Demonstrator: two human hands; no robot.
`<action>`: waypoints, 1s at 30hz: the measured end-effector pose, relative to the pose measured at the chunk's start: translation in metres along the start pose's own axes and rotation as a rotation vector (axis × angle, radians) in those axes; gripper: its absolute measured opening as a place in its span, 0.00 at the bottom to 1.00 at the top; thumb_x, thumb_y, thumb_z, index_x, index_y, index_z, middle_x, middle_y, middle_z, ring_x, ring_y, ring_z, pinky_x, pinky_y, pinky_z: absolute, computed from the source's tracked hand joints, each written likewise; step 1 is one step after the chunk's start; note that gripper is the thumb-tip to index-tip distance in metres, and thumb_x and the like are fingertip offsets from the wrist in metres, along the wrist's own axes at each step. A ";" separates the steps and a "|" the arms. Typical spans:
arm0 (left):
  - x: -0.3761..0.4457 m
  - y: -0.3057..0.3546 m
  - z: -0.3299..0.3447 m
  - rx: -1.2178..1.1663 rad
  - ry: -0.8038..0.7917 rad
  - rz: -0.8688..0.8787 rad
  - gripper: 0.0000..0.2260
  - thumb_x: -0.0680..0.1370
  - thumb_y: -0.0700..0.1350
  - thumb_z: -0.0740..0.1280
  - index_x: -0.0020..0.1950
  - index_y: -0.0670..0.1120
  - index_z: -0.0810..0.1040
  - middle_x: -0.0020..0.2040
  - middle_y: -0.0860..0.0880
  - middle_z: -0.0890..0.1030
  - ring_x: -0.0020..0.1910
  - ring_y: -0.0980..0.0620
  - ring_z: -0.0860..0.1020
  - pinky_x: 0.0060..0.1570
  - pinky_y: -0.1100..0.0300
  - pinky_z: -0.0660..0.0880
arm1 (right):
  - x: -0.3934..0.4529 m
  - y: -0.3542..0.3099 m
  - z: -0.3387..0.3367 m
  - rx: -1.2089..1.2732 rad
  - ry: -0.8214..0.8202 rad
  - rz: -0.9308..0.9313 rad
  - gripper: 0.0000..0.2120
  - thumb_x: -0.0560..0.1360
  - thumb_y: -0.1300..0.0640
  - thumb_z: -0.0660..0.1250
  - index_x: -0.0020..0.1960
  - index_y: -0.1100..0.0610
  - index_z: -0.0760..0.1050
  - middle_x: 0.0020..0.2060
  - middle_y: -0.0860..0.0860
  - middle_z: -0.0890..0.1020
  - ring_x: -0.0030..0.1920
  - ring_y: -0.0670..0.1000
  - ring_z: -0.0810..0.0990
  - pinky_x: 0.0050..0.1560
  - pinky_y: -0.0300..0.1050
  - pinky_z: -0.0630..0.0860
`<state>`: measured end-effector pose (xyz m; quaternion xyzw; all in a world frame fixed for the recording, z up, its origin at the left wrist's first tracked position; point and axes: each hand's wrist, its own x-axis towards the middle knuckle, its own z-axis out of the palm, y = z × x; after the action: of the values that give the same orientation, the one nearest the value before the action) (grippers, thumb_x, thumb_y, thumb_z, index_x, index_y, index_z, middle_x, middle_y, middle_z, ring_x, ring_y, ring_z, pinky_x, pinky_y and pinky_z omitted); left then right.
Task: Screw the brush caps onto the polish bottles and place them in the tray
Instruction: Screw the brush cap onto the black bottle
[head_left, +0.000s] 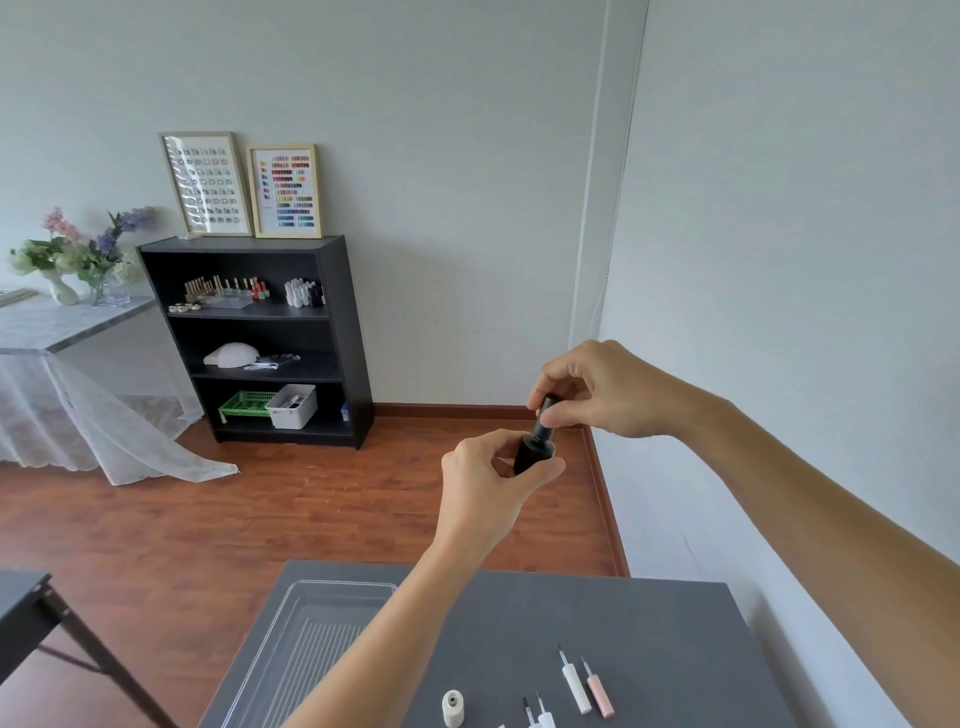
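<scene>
My left hand (488, 475) grips a black polish bottle (532, 453) raised well above the grey table (639, 623). My right hand (597, 389) pinches the black brush cap (546, 408) that sits on the bottle's neck. A clear plastic tray (306, 639) lies on the table at the left, partly hidden by my left forearm. A white open bottle (453, 707) stands near the front edge. A white brush cap (575, 683) and a pink brush cap (598, 690) lie to its right, with two more caps (537, 714) cut off at the bottom edge.
A black bookshelf (265, 338) with polish bottles and bins stands against the far wall. A white wall (779, 312) runs close along the table's right side. A dark folding table (31, 613) corner shows at the left over the wooden floor.
</scene>
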<state>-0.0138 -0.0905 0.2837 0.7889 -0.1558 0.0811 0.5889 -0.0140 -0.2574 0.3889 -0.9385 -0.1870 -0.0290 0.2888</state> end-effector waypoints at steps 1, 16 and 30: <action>-0.001 0.001 0.001 -0.001 0.002 0.004 0.06 0.68 0.55 0.78 0.42 0.58 0.85 0.31 0.60 0.82 0.25 0.61 0.71 0.27 0.74 0.68 | 0.001 0.000 0.000 -0.007 0.012 0.016 0.03 0.72 0.55 0.74 0.44 0.54 0.83 0.36 0.49 0.86 0.38 0.45 0.84 0.45 0.40 0.81; -0.005 0.010 -0.001 -0.015 0.014 0.030 0.05 0.69 0.56 0.77 0.41 0.59 0.84 0.35 0.61 0.84 0.26 0.62 0.73 0.30 0.74 0.70 | -0.010 0.000 0.007 0.056 0.047 -0.002 0.12 0.76 0.60 0.69 0.57 0.49 0.81 0.50 0.42 0.84 0.51 0.39 0.82 0.52 0.34 0.76; -0.007 0.015 0.008 -0.007 -0.004 0.036 0.07 0.69 0.55 0.77 0.44 0.57 0.85 0.37 0.56 0.85 0.28 0.61 0.72 0.31 0.74 0.70 | -0.021 0.008 0.008 0.083 0.115 0.004 0.11 0.75 0.56 0.71 0.57 0.46 0.80 0.49 0.41 0.83 0.50 0.38 0.81 0.48 0.31 0.77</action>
<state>-0.0257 -0.1012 0.2922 0.7841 -0.1716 0.0896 0.5896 -0.0316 -0.2659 0.3748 -0.9229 -0.1694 -0.0747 0.3376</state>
